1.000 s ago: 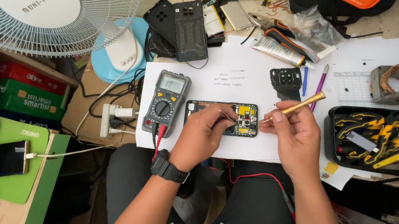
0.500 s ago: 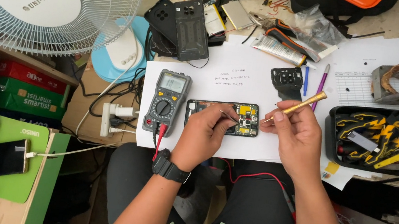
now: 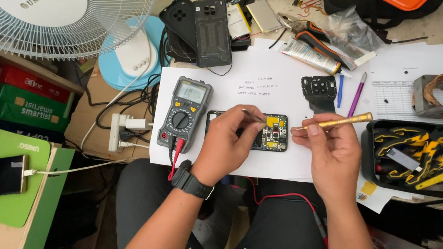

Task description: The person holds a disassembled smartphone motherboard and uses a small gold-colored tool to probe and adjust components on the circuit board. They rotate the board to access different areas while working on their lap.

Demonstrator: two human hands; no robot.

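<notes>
Gold screwdriver point(image 3: 336, 122) clenched in right hand point(image 3: 327, 155)'s grip, tweezers point(image 3: 254, 115) in left hand point(image 3: 229, 142)'s, both over opened phone point(image 3: 273, 132).

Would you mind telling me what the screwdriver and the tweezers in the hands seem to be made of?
The screwdriver in the right hand looks like metal with a gold, satin finish, judging by its even sheen. The tweezers in the left hand seem bare steel, thin, grey and slightly glinting, though they are too small to be sure.
</notes>
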